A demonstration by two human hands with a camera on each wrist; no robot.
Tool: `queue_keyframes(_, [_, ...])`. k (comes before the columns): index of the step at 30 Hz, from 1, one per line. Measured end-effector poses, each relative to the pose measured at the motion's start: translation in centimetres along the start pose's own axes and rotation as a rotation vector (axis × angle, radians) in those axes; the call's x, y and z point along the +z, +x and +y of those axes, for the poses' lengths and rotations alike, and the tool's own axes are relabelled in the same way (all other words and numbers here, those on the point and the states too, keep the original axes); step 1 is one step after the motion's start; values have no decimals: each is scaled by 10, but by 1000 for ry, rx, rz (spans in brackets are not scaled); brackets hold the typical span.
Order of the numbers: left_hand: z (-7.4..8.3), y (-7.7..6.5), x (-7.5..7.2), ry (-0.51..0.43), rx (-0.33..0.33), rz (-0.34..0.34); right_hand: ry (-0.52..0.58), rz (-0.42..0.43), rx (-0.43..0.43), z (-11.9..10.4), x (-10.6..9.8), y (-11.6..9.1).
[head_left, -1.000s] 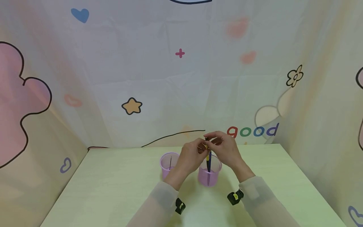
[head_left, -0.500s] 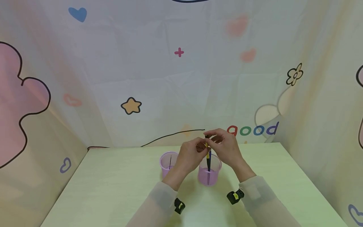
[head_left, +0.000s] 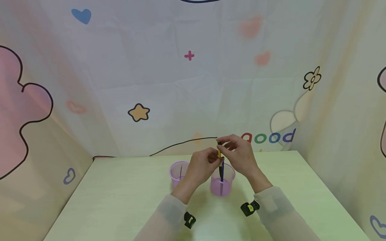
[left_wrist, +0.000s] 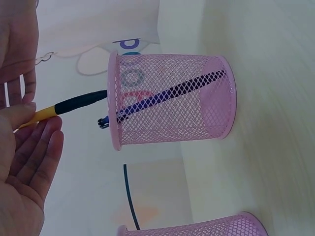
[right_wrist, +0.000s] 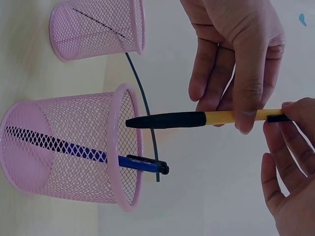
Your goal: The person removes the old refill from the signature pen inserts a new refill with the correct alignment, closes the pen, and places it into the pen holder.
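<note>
My left hand point(head_left: 203, 167) pinches the yellow barrel of a pen point(right_wrist: 167, 120) with a black grip. Its clip end lies between the thumb and fingers of my right hand point(head_left: 239, 155), just above the left. The pen points down at the mouth of a pink mesh pen cup point(left_wrist: 113, 98), its black tip right at the rim. Inside that cup leans a blue pen point(right_wrist: 140, 163), its clip end sticking out over the rim. In the left wrist view, the left fingers point(left_wrist: 42, 162) spread under the yellow barrel.
Left of this cup stands a second pink mesh cup point(head_left: 176, 180), partly behind my left forearm, with a thin dark stick point(head_left: 181, 172) in it. Both stand on a pale table point(head_left: 126, 194). A printed curtain point(head_left: 163, 83) hangs behind the table's far edge.
My right hand has risen slightly, and more of the yellow barrel shows between the hands. My left hand stays almost in place. The cups have not moved.
</note>
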State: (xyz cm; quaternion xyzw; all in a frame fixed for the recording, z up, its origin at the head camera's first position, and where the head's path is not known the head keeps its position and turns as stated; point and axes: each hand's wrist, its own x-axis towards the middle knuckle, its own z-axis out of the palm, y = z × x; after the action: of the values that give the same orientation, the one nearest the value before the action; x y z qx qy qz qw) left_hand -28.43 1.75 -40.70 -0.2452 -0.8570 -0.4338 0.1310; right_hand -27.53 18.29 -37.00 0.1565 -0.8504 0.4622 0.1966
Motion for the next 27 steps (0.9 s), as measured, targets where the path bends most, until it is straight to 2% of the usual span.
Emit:
queue_keyframes(14, [-1,-5,-1,-9,-14,10,33,-3,-16,-6,2,-2])
queue_keyframes(27, [-3,-13,-7,-44,-67,5,65,-40,-40,-2,5,-10])
